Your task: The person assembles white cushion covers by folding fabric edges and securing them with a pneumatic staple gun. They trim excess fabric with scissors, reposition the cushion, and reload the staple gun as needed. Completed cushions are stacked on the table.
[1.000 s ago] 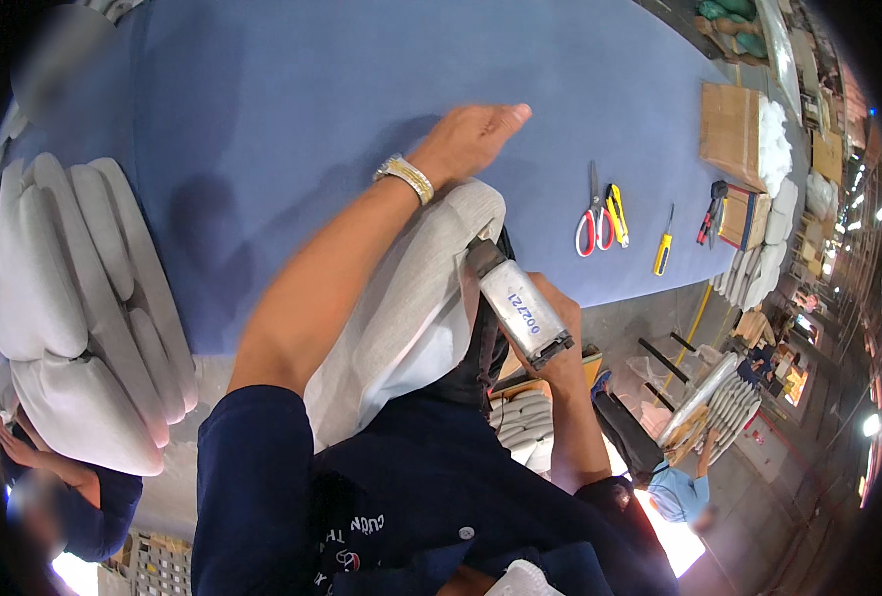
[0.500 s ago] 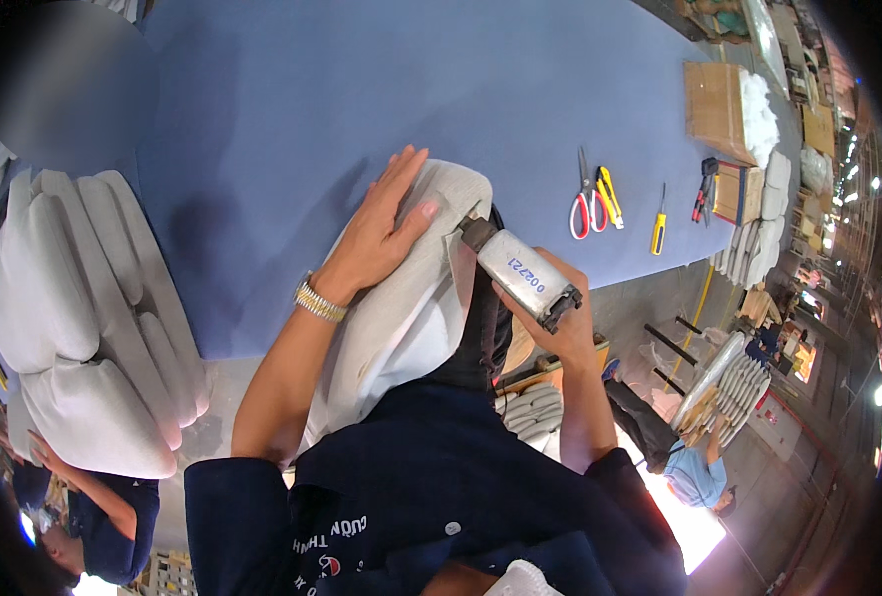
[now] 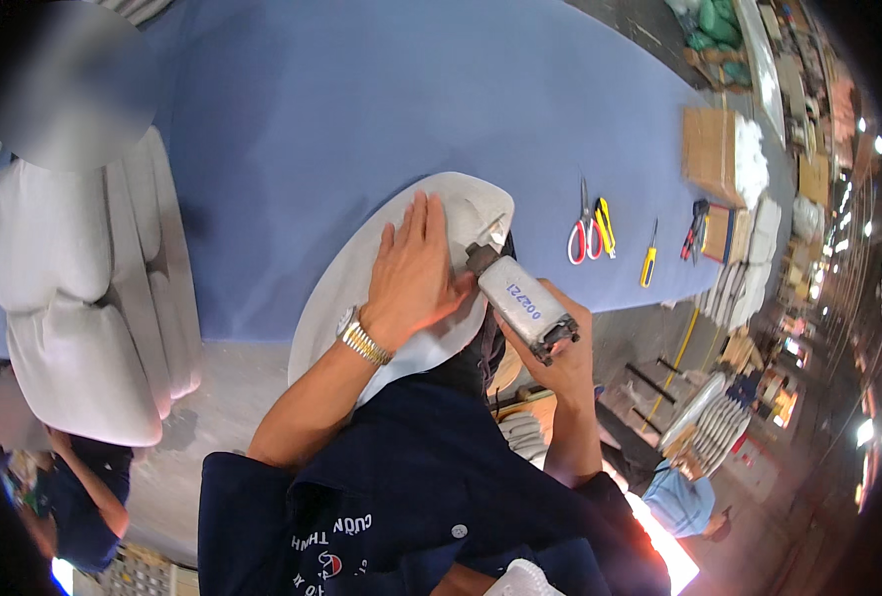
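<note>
The right hand grips a grey staple gun, fingers wrapped around it, nose at the edge of the pale fabric-covered panel. The left hand presses flat on that panel, fingers together, at the blue table's near edge. Farther off stands a cardboard box holding white stuffing.

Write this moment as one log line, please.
left hand: flat on grey cushion cover | right hand: holds staple gun, nose at cover edge | scissors, screwdriver: on blue table

One pair of scissors – one screwdriver – one cardboard box.
</note>
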